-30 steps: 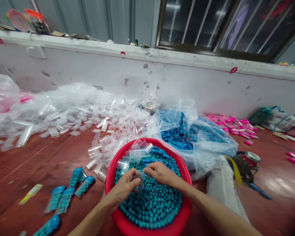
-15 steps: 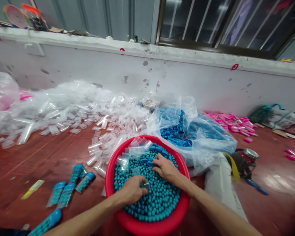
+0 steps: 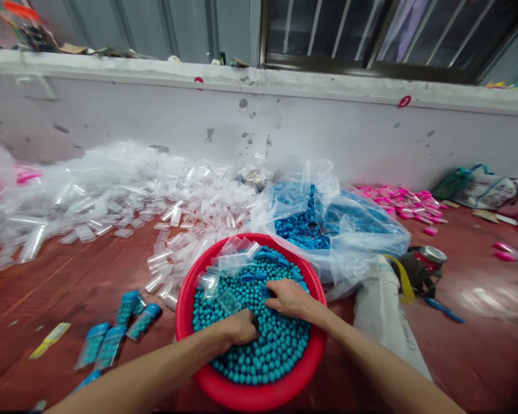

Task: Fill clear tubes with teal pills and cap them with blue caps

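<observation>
A red basin (image 3: 185, 287) full of small turquoise beads (image 3: 263, 362) stands before me. My left hand (image 3: 240, 329) is closed, its fingertips dipped into the beads. The clear plastic tube that showed in its fingers a moment ago is hidden now. To its right, my right hand (image 3: 291, 296) pinches a blue cap (image 3: 265, 292) between thumb and fingers, just over the beads. More blue caps (image 3: 252, 278) lie on the beads beyond it. Clear tubes (image 3: 209, 282) rest at the basin's far left, and a loose clear tube (image 3: 230, 302) lies close to my left hand.
Several bead-filled tubes with blue caps (image 3: 110, 345) lie on the red-brown surface at left. Behind spreads a heap of clear tubes (image 3: 125, 195). A plastic bag of blue caps (image 3: 302, 224) sits behind the basin, pink pieces (image 3: 410, 204) and a metal-lidded jar (image 3: 431, 257) to the right.
My left hand has pushed down into the beads, and the tube in it has gone from sight. My right hand has shifted slightly, with a blue cap now at its fingertips.
</observation>
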The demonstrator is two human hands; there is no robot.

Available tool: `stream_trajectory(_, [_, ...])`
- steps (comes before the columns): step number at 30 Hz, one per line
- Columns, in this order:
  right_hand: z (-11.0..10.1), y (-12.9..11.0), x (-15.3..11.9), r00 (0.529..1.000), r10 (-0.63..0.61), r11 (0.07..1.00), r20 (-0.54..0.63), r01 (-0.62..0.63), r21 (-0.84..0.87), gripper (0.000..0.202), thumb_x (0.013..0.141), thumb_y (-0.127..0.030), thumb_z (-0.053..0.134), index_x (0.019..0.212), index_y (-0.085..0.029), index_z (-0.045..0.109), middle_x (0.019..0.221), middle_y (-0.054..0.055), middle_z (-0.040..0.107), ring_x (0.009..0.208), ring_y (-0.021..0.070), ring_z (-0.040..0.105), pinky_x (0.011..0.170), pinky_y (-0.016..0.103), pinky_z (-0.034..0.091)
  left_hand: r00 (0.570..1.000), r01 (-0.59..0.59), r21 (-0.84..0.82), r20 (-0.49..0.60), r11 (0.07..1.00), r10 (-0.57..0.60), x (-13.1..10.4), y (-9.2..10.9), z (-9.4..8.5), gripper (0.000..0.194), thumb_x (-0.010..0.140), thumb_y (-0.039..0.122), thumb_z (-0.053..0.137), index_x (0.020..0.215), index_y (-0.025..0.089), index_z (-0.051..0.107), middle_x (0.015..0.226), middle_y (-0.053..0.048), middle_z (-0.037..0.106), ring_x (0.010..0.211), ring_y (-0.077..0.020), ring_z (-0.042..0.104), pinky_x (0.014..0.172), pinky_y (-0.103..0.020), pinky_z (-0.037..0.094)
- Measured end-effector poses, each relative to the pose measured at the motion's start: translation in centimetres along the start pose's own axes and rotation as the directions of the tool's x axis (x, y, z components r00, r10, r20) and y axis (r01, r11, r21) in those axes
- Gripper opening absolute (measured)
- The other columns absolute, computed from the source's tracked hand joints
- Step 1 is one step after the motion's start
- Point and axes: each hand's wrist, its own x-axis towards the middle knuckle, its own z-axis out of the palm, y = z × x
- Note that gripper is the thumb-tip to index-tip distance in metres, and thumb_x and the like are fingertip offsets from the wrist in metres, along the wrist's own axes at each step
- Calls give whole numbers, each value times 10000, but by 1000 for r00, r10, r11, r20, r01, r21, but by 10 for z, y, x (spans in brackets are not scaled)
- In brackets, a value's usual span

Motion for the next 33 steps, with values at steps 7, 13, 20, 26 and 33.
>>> stream_trajectory(7, [-10, -9, -7, 1000, 18, 998, 14, -18, -52, 259, 797, -282, 490, 1019, -160, 540, 939, 97, 609, 833, 226, 575, 641, 277, 369, 985, 149, -447, 150, 882, -90, 0, 3, -4, 236, 609, 190, 456, 844, 207, 481, 582, 47, 509, 499, -130, 519, 425, -228, 392])
stream_trajectory(13, [-13, -21, -24, 941, -335, 935, 36, 328, 132, 235, 826, -272, 496, 1057, -262, 542, 970, 6, 579, 906, 161, 543, 756, 232, 381, 987, 157, -597, 120, 786, -105, -6, 5, -8, 156, 656, 244, 462, 783, 173, 518, 558, 36, 522, 520, -120, 514, 429, -224, 411])
stream_trajectory(20, [-6, -34, -31, 931, -361, 912, 55, 340, 230, 352, 802, -333, 531, 1137, -226, 503, 947, 36, 562, 867, 175, 536, 740, 249, 401, 988, 152, -633, 122, 759, -96, -12, 6, -9, 157, 687, 201, 421, 794, 162, 529, 550, 16, 562, 499, -127, 542, 425, -218, 423])
stream_trajectory(26, [13, -31, -21, 976, -181, 879, 121, 106, 466, 230, 873, -251, 341, 1003, -172, 514, 596, -25, 537, 564, 128, 556, 545, 218, 419, 982, 130, -468, 180, 874, -50, -29, 0, -12, 320, 781, 374, 355, 980, 181, 514, 520, 7, 546, 423, -143, 525, 393, -229, 392])
stream_trajectory(33, [9, -26, -11, 985, -134, 986, 109, 121, 116, 161, 834, -236, 422, 855, -160, 561, 833, 63, 614, 760, 181, 589, 639, 261, 430, 964, -68, 249, -233, 966, 128, -19, -8, -14, 143, 672, 317, 529, 718, 190, 574, 527, 28, 480, 581, -176, 531, 629, -321, 433])
